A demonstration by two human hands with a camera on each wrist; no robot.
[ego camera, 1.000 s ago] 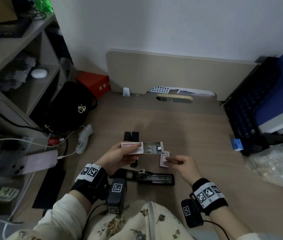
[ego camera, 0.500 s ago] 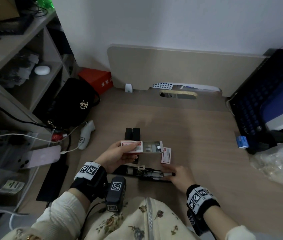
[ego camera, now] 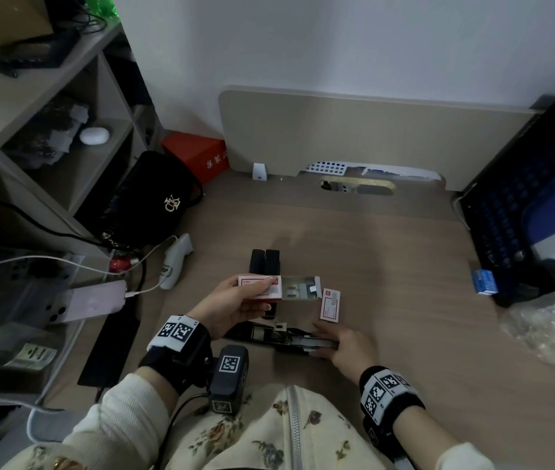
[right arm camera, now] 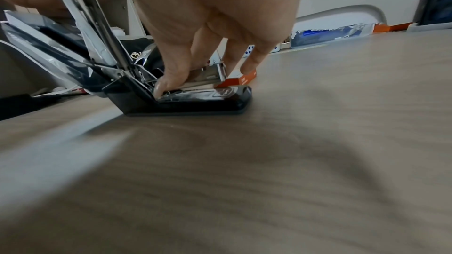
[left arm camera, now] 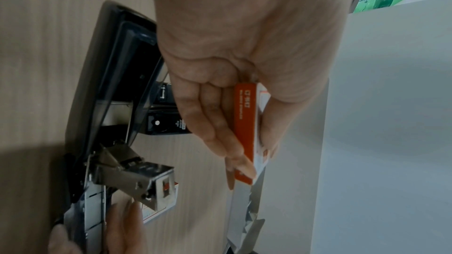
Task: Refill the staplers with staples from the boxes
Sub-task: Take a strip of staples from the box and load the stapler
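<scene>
Your left grip (ego camera: pixel 232 305) pinches the slid-open staple box (ego camera: pixel 279 287) above the open stapler (ego camera: pixel 269 335); your right grip (ego camera: pixel 347 347) clasps the stapler's magazine.

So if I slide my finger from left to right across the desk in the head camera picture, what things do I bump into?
Pink phone → white handheld gadget → open staple box → second small staple box → little blue box → crinkly clear plastic bag.
</scene>
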